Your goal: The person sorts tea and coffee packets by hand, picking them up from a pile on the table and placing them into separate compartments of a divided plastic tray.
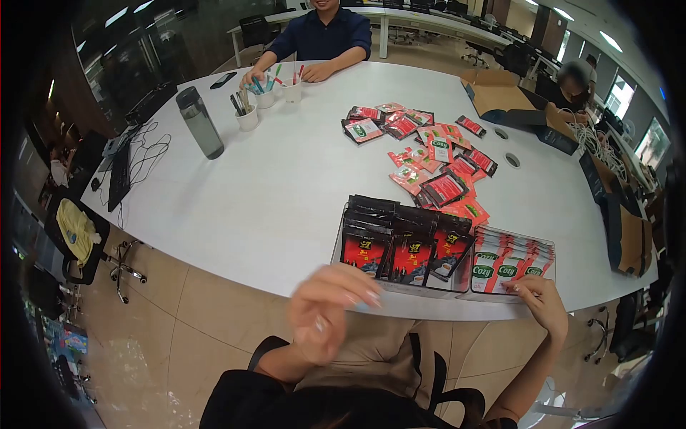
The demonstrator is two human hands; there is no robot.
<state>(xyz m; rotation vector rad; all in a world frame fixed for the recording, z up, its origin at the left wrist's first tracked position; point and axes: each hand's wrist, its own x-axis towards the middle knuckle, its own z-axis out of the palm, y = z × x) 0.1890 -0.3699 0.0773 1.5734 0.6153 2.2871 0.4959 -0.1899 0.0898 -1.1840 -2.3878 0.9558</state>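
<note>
My left hand (325,307) is lifted in front of the table's near edge, slightly blurred, fingers loosely bent and thumb apart, with nothing seen in it. My right hand (541,304) is at the front of a clear container, its bent fingertips closed on a red-and-white Cozy sachet (508,270) in a row of such sachets. Left of that row, a clear-walled box (421,291) holds black-and-red coffee sachets (412,259) standing in columns. Beyond the containers lies a loose pile of mixed sachets (444,188), some black and red, others pink or Cozy.
On the white table (271,193) stand a grey bottle (201,125) and cups of pens (246,118). Across it, a person (321,39) reaches toward the pen cups. Opened cardboard boxes (500,93) and white cables (597,143) lie at the right. A keyboard (120,175) is at the left edge.
</note>
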